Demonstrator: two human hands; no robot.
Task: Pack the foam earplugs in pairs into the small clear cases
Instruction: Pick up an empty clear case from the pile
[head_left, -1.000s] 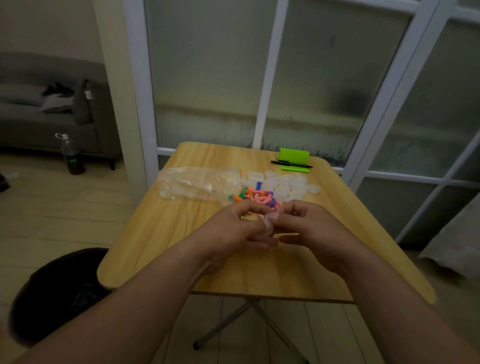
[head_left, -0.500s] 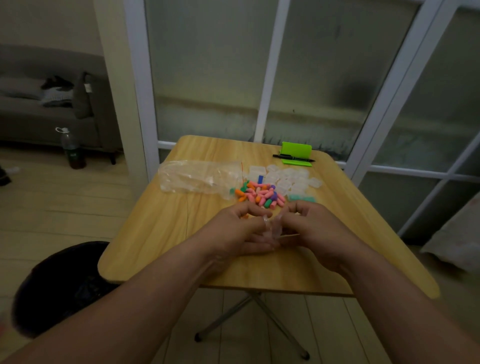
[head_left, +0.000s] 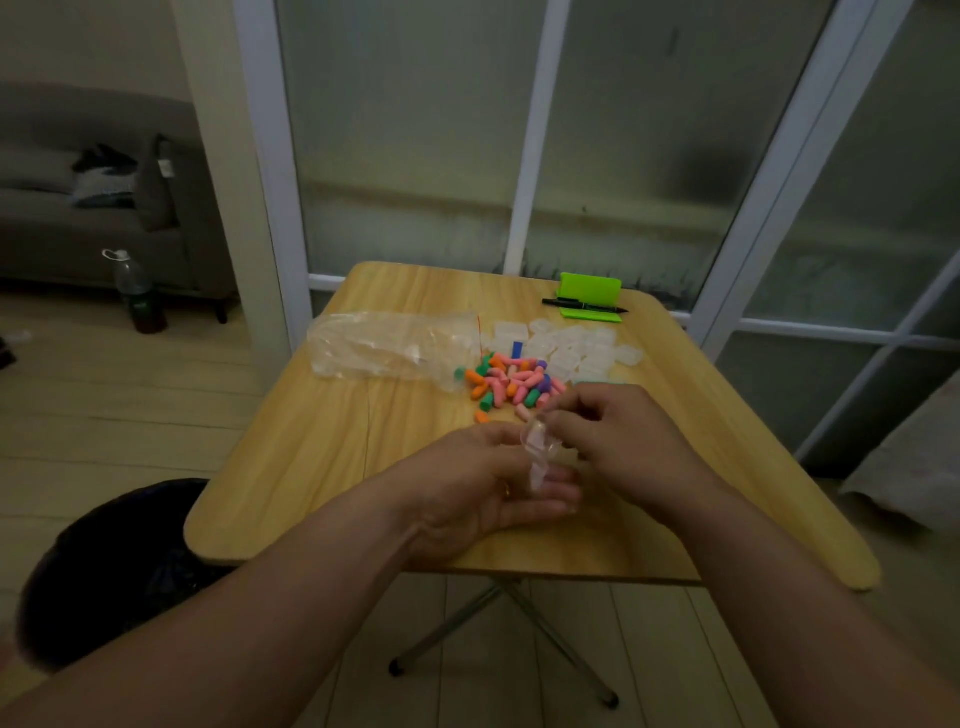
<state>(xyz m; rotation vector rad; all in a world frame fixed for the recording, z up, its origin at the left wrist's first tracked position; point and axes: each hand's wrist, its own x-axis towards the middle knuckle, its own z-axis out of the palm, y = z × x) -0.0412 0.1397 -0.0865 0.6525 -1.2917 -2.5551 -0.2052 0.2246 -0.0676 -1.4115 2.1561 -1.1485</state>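
Home living room, grey sofa (head_left: 78, 218) by the wall, folding wooden table (head_left: 322, 467), frosted glass doors (head_left: 415, 130)

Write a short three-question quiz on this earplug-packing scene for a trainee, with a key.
1. True or false: the pile of foam earplugs lies inside the plastic bag.
2. What does the black pen lie against? A) a green holder B) a cup C) a book
3. What do the left hand and the right hand hold between them?

Key
1. False: the pile lies on the table, beside the bag's mouth.
2. A, the green holder at the far edge.
3. One small clear case; what is in it cannot be made out.
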